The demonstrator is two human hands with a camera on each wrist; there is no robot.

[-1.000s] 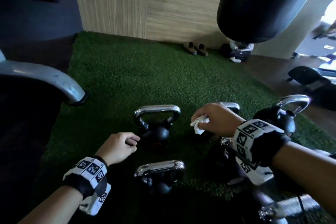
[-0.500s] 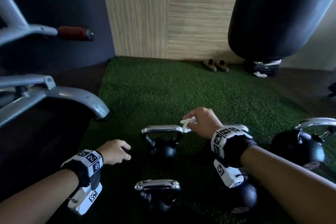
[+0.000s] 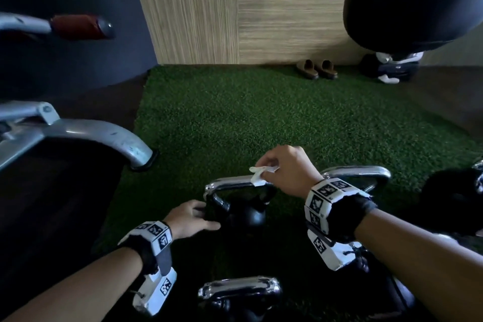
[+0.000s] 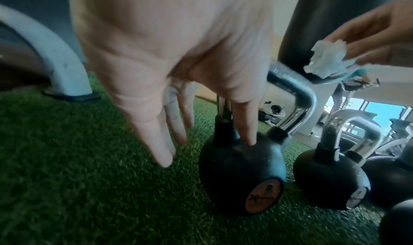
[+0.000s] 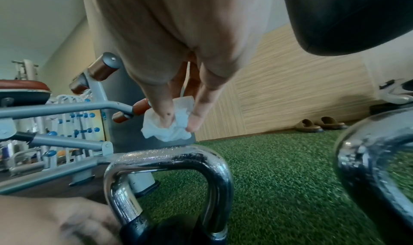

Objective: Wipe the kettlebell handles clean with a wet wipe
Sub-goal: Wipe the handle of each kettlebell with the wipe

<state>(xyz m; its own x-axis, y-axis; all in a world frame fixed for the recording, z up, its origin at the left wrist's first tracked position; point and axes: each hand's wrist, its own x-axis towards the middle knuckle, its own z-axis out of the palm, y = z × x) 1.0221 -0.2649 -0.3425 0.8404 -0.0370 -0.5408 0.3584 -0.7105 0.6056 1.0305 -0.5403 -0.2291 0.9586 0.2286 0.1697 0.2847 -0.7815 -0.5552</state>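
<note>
Head view: wet wipe point(image 3: 262, 175) pinched in right hand point(image 3: 288, 170) grip, at top of chrome handle point(image 3: 230, 183) of kettlebell point(image 3: 245, 213) on green turf point(image 3: 235, 117). Left hand point(image 3: 192, 217) fingers spread straight, ball touched at handle base.

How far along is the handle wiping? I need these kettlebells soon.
Nothing shows any handle finished. In hand: the right hand pinches the wet wipe just above one kettlebell's chrome handle while the left hand steadies its ball. Left: that handle and the neighbouring kettlebells.
</note>
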